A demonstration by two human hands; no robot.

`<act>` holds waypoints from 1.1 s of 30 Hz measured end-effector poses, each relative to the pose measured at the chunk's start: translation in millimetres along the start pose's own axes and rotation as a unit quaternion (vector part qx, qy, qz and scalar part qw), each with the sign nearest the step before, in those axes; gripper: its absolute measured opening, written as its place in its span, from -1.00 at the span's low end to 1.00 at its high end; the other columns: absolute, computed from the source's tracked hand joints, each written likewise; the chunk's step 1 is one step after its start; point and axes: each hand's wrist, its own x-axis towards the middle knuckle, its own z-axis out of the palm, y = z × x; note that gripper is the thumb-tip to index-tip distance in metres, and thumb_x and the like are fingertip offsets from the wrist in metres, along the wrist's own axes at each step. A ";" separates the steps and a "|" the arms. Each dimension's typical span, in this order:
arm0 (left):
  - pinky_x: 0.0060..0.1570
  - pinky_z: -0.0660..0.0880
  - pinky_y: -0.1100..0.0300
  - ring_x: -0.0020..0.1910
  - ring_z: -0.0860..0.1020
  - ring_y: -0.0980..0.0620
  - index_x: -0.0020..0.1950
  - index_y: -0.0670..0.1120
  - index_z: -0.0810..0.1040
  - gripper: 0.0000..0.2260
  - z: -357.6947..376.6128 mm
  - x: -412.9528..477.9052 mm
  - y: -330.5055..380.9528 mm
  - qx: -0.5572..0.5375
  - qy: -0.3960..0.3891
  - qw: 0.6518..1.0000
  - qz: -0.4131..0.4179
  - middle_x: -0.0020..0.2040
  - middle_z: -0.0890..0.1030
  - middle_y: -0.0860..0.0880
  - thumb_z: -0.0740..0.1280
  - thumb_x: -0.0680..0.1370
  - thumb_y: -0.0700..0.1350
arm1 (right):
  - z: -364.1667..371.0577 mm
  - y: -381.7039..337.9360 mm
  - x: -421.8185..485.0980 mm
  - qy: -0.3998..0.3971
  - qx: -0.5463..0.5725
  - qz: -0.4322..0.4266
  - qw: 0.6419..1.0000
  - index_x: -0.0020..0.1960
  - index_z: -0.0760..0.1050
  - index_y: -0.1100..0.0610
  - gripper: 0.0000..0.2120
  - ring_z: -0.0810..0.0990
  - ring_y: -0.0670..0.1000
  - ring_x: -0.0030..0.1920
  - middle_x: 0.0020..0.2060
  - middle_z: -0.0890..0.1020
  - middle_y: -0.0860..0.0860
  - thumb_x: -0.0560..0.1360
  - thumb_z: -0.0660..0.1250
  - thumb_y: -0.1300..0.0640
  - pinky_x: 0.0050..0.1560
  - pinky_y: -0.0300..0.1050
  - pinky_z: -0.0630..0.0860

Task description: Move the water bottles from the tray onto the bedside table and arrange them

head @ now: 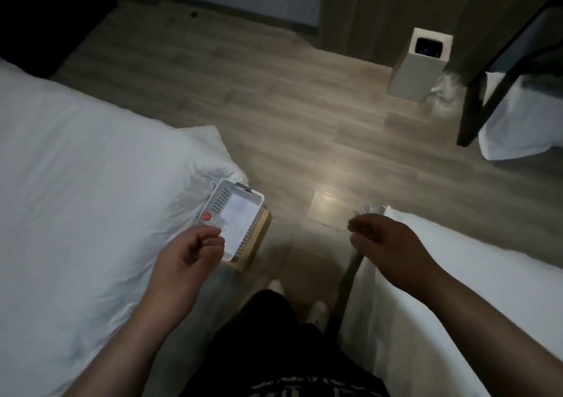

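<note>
Left hand [189,252] hovers with fingers loosely curled at the near corner of the white slotted plastic tray [255,199]; contact unclear, grip can't be told. Right hand [388,246] is loosely curled, holding nothing, over the right white bed [457,278]. Red-capped clear water bottle [207,216] lies in the tray. Tray sits on a small light wooden bedside table [259,239], beside the left white bed [76,168]. White square bin [416,67] stands far right.

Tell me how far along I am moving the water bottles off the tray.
Nothing looks done: no bottle stands outside the white tray. In hand: your left hand is at the red-capped bottle in the tray's corner; whether it grips is unclear. Your right hand holds nothing. Left: lifting it out and arranging.
</note>
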 end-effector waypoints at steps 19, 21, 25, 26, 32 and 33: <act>0.06 0.59 0.07 0.00 0.63 0.04 0.01 0.16 0.55 -0.78 -66.9 218.4 52.0 -0.073 0.152 0.985 -0.027 0.01 0.67 -0.02 0.40 0.51 -0.17 | 27.6 -134.3 252.3 -0.148 -0.088 -0.066 0.983 -0.08 0.58 -0.09 -0.75 0.64 -0.10 -0.06 -0.11 0.69 -0.09 0.45 0.40 0.28 0.00 -0.20 0.53; 0.10 0.58 -0.02 0.03 0.63 0.04 0.01 0.18 0.56 -0.82 -74.9 235.3 64.5 -0.088 0.175 0.980 -0.023 0.02 0.67 0.00 0.40 0.46 -0.06 | 27.9 -146.4 276.9 -0.173 -0.109 -0.078 0.976 -0.05 0.57 -0.11 -0.77 0.63 -0.19 -0.07 -0.08 0.68 -0.15 0.46 0.40 0.23 -0.02 -0.27 0.51; 0.04 0.59 -0.16 0.04 0.63 0.00 -0.01 0.23 0.55 -0.81 -76.3 247.7 68.3 -0.097 0.239 0.965 -0.054 0.02 0.67 0.01 0.36 0.38 0.09 | 34.1 -167.7 334.9 -0.239 -0.157 -0.107 0.952 0.07 0.58 -0.04 -0.81 0.61 -0.29 -0.07 -0.04 0.67 -0.16 0.48 0.39 0.15 -0.07 -0.42 0.45; -0.02 0.60 -0.21 0.02 0.64 -0.02 -0.02 0.24 0.56 -0.80 -71.9 247.0 67.6 -0.107 0.257 0.958 -0.072 0.02 0.67 0.01 0.37 0.37 0.12 | 36.3 -173.3 348.6 -0.261 -0.169 -0.120 0.943 0.09 0.58 -0.03 -0.80 0.62 -0.28 -0.08 -0.04 0.67 -0.15 0.48 0.39 0.14 -0.09 -0.43 0.46; 0.03 0.54 0.01 -0.07 0.61 -0.09 -0.01 -0.01 0.62 -0.90 -14.9 229.1 66.8 -0.238 0.425 0.859 -0.157 -0.12 0.67 -0.11 0.41 0.49 -0.15 | 38.3 -215.2 426.6 -0.409 -0.219 -0.186 0.866 0.13 0.57 -0.05 -0.78 0.60 -0.31 -0.01 -0.01 0.65 -0.19 0.49 0.38 0.11 -0.11 -0.49 0.45; 0.09 0.53 -0.03 -0.05 0.61 -0.05 0.01 -0.04 0.61 -0.86 -1.3 224.5 69.5 -0.252 0.454 0.838 -0.167 -0.10 0.68 -0.12 0.42 0.46 -0.12 | 39.2 -221.7 438.0 -0.430 -0.227 -0.196 0.852 0.12 0.57 -0.04 -0.78 0.59 -0.31 -0.01 -0.01 0.65 -0.19 0.49 0.38 0.11 -0.10 -0.50 0.45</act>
